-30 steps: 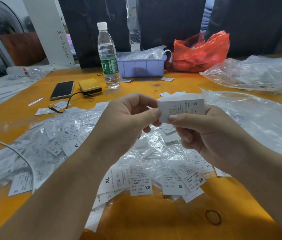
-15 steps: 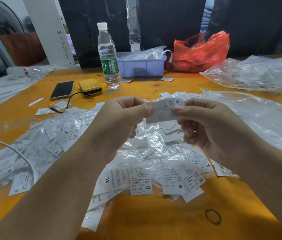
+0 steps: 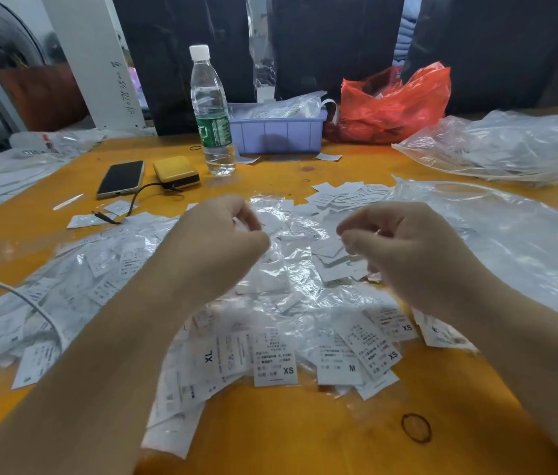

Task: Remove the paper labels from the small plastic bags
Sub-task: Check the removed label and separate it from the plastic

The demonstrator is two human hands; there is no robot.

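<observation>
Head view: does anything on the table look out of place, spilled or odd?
Nothing damaged or spilled. Labels and small bags lie in a loose heap on the orange table, as the job would leave them. Odd bits: a rubber band lies alone near the front edge, and a white cable trails across the labels on the left.

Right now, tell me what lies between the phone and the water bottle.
In the head view, a yellow power bank sits between the phone and the water bottle, on the orange table, its dark cable trailing forward.
</observation>
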